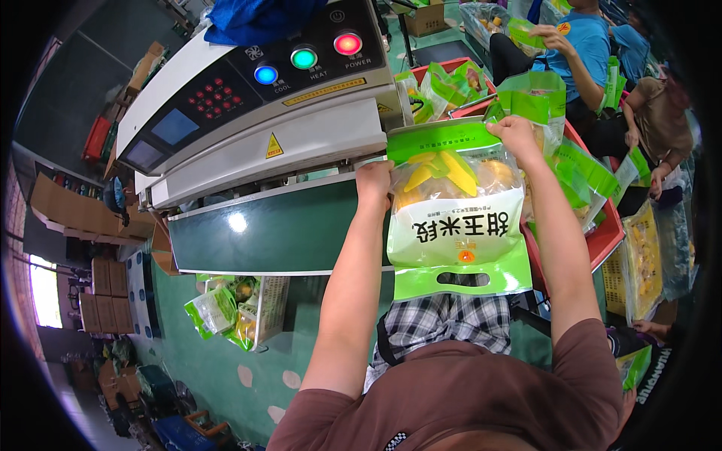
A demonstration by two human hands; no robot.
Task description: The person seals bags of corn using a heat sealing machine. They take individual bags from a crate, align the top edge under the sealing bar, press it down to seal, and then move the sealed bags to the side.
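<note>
Stretched between my two hands is a green and clear plastic food bag (457, 225), printed with corn and filled with pale yellow pieces. My left hand (374, 183) pinches the bag's upper left corner, and my right hand (514, 137) grips the upper right corner. The cut-out handle end of the bag hangs toward me. Beside my left hand stands a white band sealing machine (333, 132) with lit blue, green and red buttons. Its dark green conveyor belt (271, 225) runs off to the left, below the sealing head.
Red crates (612, 239) with filled green bags (584, 175) stand at my right. A white basket (273, 304) of bags sits on the floor beyond the belt. A seated person in blue (584, 51) and others work at the right. A blue cloth (259, 20) lies atop the machine.
</note>
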